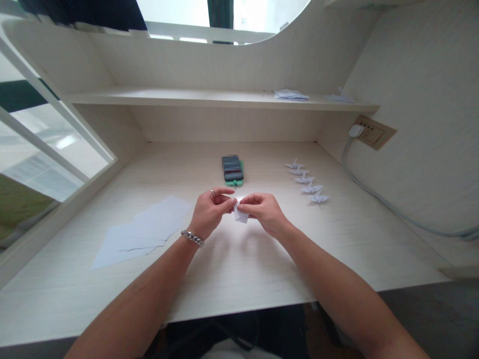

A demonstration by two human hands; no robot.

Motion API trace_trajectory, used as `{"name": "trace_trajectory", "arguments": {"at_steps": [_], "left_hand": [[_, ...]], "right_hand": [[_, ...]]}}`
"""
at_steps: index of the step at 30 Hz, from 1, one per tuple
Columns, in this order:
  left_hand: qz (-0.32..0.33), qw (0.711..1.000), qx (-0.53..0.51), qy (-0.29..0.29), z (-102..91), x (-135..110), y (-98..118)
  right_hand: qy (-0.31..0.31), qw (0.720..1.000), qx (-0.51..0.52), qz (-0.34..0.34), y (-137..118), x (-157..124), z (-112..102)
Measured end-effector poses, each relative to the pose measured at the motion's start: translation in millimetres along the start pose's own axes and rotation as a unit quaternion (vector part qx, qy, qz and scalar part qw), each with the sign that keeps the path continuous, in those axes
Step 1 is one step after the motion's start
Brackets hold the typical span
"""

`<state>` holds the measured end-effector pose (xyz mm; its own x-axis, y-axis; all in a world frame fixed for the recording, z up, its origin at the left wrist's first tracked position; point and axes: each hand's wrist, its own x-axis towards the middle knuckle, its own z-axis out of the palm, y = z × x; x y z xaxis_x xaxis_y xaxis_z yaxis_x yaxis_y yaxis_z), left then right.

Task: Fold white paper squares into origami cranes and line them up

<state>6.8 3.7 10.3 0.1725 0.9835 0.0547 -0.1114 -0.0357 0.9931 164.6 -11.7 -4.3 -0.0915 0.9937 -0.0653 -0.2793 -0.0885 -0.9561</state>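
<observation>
A small piece of folded white paper (241,215) is held up over the middle of the desk, between both hands. My left hand (212,210), with a ring and a chain bracelet, pinches its left edge between thumb and fingers. From the other side, my right hand (262,209) grips the upper right of the paper. Fingers cover part of the folds. Just beyond the hands lies a phone (232,168) with a green edge. Several folded paper cranes (312,189) sit in a slanting row to the right of my right hand.
Loose white paper sheets (149,227) overlap on the left of the desk (232,284). Folded paper (291,94) lies on the shelf (187,95) above. A grey cable (389,204) runs from the wall socket (376,132) along the right side. A mirror (247,20) hangs at the top.
</observation>
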Motion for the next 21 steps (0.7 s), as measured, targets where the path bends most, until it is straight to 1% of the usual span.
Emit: {"name": "trace_trajectory", "arguments": {"at_steps": [3,8,10,15,17,19,21], "left_hand": [[-0.019,0.999,-0.016,-0.023,0.1,0.1,-1.4],[0.006,1.0,0.002,0.008,0.8,0.4,-2.7],[0.006,1.0,0.009,0.009,1.7,0.1,-2.6],[-0.036,0.999,-0.002,-0.004,3.8,-2.2,-0.3],[-0.063,0.997,0.017,-0.031,4.3,-3.6,0.7],[-0.084,0.993,0.039,-0.072,4.8,-4.7,0.9],[-0.087,0.99,0.056,-0.098,5.0,-5.4,0.4]], "right_hand": [[0.01,1.0,-0.001,-0.008,-1.0,-0.5,0.5],[-0.011,1.0,-0.016,-0.002,0.0,0.5,-1.2],[-0.011,1.0,-0.022,0.001,-0.5,0.6,-1.4],[0.027,1.0,0.0,-0.015,-4.3,0.3,0.0],[0.046,0.999,0.01,-0.026,-5.2,0.8,-0.1],[0.061,0.997,0.012,-0.041,-5.1,1.9,-0.9],[0.069,0.996,0.015,-0.054,-4.2,3.2,-1.9]]}}
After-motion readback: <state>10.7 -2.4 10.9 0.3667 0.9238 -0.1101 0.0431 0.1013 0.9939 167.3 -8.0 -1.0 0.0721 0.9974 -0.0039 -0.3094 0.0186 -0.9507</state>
